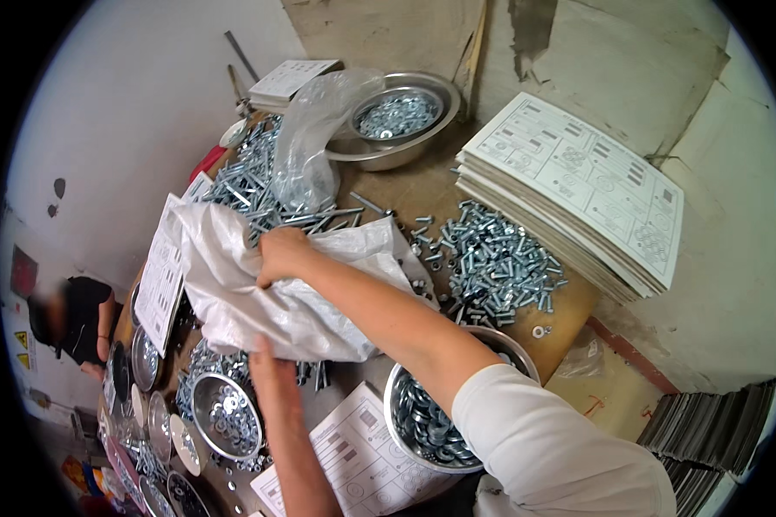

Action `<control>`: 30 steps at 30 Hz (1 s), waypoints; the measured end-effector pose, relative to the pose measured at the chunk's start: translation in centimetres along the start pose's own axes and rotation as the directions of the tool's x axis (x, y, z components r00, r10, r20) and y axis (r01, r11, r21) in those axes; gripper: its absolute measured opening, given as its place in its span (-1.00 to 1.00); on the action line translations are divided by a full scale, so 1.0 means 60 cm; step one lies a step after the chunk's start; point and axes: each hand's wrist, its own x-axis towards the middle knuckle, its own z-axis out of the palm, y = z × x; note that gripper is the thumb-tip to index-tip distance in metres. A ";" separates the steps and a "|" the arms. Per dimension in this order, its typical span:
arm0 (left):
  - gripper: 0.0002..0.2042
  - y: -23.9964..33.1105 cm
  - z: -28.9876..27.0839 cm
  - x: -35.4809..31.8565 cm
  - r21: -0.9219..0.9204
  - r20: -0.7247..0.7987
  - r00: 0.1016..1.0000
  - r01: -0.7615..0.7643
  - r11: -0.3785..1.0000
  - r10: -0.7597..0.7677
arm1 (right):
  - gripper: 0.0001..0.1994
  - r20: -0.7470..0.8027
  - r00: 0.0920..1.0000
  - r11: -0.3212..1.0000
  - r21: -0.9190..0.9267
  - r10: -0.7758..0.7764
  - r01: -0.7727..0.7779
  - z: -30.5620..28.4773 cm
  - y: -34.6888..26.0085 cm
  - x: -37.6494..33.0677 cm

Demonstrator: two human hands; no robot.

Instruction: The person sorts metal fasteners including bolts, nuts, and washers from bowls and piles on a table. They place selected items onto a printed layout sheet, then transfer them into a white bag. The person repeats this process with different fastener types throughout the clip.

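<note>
2 hands are gripping a white woven sack (276,302) at mid-frame, right hand (283,254) pinching its top fold, left hand (272,358) clutching its lower edge, lifting it off the long bolts (250,185) heaped on the counter (422,185).

Sack (276,302) mid-table, on long bolts (250,185). Right of it, heap of short bolts (496,263); further right, stack of printed sheets (578,185). Behind, steel bowl (398,116) holding hardware, plastic bag (315,138) beside. Nearer, bowl of washers (422,422) right, smaller bowl (226,414) left, sheet (362,457) between. Possibly lids along left edge.
</note>
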 end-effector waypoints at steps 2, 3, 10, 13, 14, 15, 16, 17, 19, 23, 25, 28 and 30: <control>-0.33 -0.013 0.015 -0.001 -0.009 -0.016 0.999 0.051 0.999 -0.051 | -0.67 -0.125 0.991 0.996 0.080 0.047 -0.037 0.014 -0.003 -0.003; -0.32 -0.004 0.021 -0.001 -0.026 -0.059 0.993 0.105 0.994 -0.106 | -0.72 -0.185 0.980 0.991 0.127 0.072 -0.049 0.020 -0.014 -0.009; -0.24 0.014 0.021 0.055 -0.028 0.065 0.987 0.152 0.988 -0.150 | -0.71 -0.390 0.917 0.859 0.495 0.088 0.128 0.016 -0.075 -0.009; -0.24 -0.002 0.033 0.083 -0.105 0.013 0.991 0.134 0.985 -0.133 | -0.72 -0.457 0.888 0.797 0.551 0.041 0.247 0.020 -0.088 -0.005; -0.25 -0.005 0.041 0.084 -0.129 -0.004 0.994 0.111 0.985 -0.112 | -0.72 -0.470 0.882 0.766 0.578 0.032 0.280 0.020 -0.092 -0.003; -0.26 -0.009 0.048 0.088 -0.155 -0.020 0.996 0.088 0.984 -0.093 | -0.72 -0.482 0.876 0.735 0.602 0.024 0.311 0.013 -0.095 -0.005; -0.28 -0.003 0.057 0.085 -0.136 -0.028 0.997 0.074 0.988 -0.079 | -0.75 -0.489 0.872 0.703 0.629 0.026 0.332 0.009 -0.100 -0.009; -0.29 0.001 0.054 0.093 -0.137 -0.011 0.998 0.060 0.989 -0.062 | -0.75 -0.515 0.857 0.685 0.620 -0.012 0.382 0.000 -0.109 -0.005; -0.31 0.005 0.037 0.103 -0.141 0.011 0.999 0.039 0.989 -0.038 | -0.75 -0.554 0.828 0.640 0.608 -0.080 0.469 -0.014 -0.129 -0.004; -0.40 0.006 0.029 0.136 -0.230 0.039 0.997 0.079 0.970 -0.072 | -0.72 -0.480 0.870 0.818 0.451 -0.114 0.356 -0.030 -0.134 0.006; -0.44 -0.001 0.036 0.132 -0.275 0.025 0.995 0.100 0.956 -0.097 | -0.60 -0.321 0.924 0.891 0.329 -0.207 0.314 -0.029 -0.116 -0.003; -0.49 -0.009 0.024 0.127 -0.342 0.150 0.983 0.153 0.927 -0.106 | -0.33 -0.115 0.927 0.909 0.190 -0.356 0.372 -0.063 -0.058 -0.066; -0.52 -0.015 0.022 0.120 -0.363 0.099 0.989 0.137 0.922 -0.108 | -0.04 -0.038 0.922 0.921 0.044 -0.386 0.387 -0.078 -0.011 -0.136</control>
